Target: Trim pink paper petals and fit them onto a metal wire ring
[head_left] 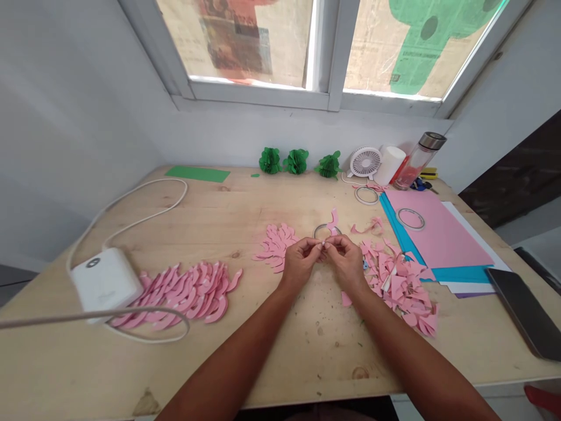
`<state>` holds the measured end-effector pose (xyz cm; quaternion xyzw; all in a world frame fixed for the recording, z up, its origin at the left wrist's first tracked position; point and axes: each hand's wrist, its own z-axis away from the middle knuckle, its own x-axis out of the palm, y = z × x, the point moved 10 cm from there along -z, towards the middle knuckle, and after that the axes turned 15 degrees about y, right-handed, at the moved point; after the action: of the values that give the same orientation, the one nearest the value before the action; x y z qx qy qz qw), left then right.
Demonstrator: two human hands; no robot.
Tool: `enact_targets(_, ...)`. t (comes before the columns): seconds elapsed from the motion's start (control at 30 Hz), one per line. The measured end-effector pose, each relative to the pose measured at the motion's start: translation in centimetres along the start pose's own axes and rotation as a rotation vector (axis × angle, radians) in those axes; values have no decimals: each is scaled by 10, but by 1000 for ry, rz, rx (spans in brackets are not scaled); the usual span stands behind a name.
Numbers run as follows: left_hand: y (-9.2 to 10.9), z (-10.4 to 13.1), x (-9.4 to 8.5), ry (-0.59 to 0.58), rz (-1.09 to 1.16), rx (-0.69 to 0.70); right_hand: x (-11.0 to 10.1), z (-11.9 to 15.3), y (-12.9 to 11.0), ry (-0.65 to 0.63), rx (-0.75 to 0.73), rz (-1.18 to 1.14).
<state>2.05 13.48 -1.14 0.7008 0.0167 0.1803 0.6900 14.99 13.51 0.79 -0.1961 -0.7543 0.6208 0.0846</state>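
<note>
My left hand (302, 257) and my right hand (346, 257) meet over the middle of the table, fingertips pinched together. Between them is a tiny pale bit, too small to make out. A curved pink paper piece (333, 217) rises from behind the right fingers and appears to be held there. Just beyond the hands lies a tape roll (321, 229), partly covered by them. To the left of my left hand is a layered pink paper flower (275, 242). Pink paper scraps (401, 283) are heaped beside my right hand.
Curved pink paper pieces (193, 289) lie in rows beside a white power bank (105, 280) with a looping cable. Green paper balls (295, 161), a small fan (365, 162) and a bottle (421, 161) stand at the back. Coloured sheets (447, 234) and a phone (526, 313) are at right.
</note>
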Motion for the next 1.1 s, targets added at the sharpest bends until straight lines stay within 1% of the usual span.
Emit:
enact_targets(0.2,-2,-1,0,2,0,-1,0,0,0,-1,6,9)
enact_targets(0.5,-2,-1,0,-5,-8,7,-1,0,-7,11,-42,33)
enact_targets(0.77,5,1,0,-10,-18,30,-1,0,-11,-4,-85,68)
enact_targets(1.1,6,0,-6,50,-72,81,1,3,-19,-21,-187,137)
